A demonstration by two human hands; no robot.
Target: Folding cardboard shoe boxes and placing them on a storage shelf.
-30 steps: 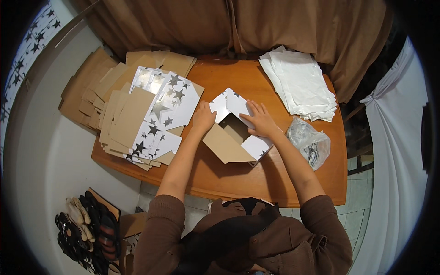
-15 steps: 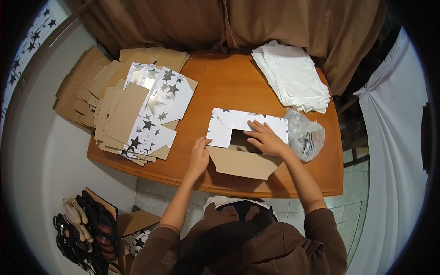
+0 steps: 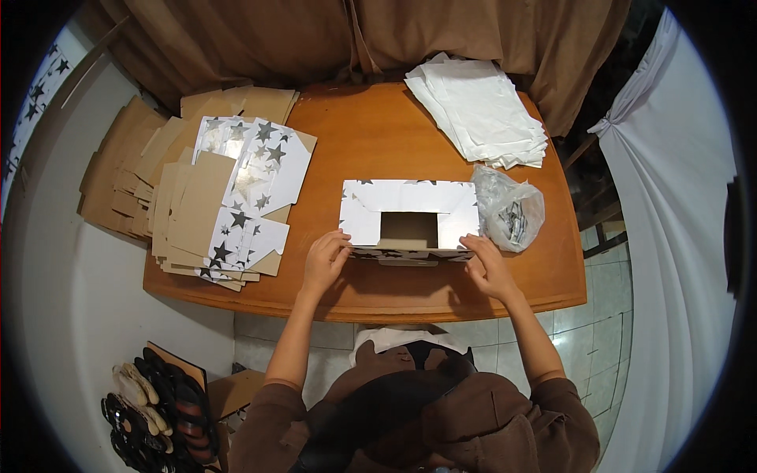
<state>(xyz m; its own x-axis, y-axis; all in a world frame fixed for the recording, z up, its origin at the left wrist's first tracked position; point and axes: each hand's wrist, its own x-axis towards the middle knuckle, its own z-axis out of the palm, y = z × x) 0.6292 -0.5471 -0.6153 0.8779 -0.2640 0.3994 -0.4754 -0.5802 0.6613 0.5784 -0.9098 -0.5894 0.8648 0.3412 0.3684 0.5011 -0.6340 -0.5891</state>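
Observation:
A white cardboard box (image 3: pixel 361 223) with a black star print sits near the middle of the table. Its white end and far flaps are folded inward around a rectangular opening, through which the brown inside shows. The near flap (image 3: pixel 410 253) stands almost edge-on, its starred outer side partly visible. My left hand (image 3: pixel 326 262) grips the near left corner, fingertips over the flap's edge. At the near right corner my right hand (image 3: pixel 489 268) holds the same flap, its thumb below and its fingers on top.
Flat brown and star-printed box blanks (image 3: pixel 260 169) are piled at the left. White paper sheets (image 3: pixel 481 110) lie stacked at the far right. A clear plastic bag (image 3: pixel 512 213) with small contents sits against the box's right side. Sandals (image 3: pixel 162 402) are on the lower left.
The near flap has swung up from lying outward toward me. My right hand has moved from the far flap to the near right corner. The view has shifted slightly.

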